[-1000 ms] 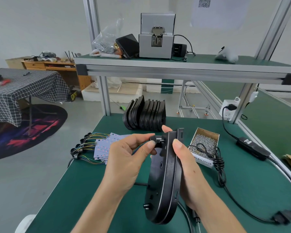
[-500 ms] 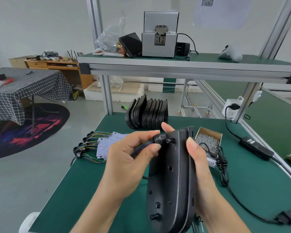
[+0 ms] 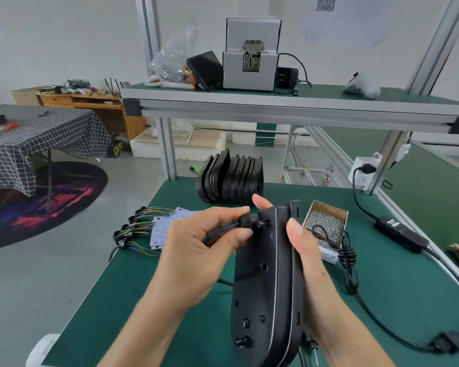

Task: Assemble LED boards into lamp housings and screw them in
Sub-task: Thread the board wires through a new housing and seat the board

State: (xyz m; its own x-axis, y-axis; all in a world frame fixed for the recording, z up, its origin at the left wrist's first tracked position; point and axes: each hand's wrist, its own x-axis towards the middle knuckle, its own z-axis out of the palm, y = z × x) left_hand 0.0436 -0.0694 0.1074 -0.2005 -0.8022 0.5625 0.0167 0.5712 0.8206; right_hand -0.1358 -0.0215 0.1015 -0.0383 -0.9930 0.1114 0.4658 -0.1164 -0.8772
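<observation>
Two hands on one black lamp housing (image 3: 265,282), held upright on edge above the green counter (image 3: 398,300): right hand (image 3: 310,263) wrapped round its far side, left hand (image 3: 196,250) pinching the rubber plug (image 3: 245,224) with coloured wires (image 3: 220,234) at its top. More housings (image 3: 231,181) stand stacked just beyond both hands, LED boards (image 3: 164,226) left of the left hand, a box of screws (image 3: 325,223) right of the right one.
</observation>
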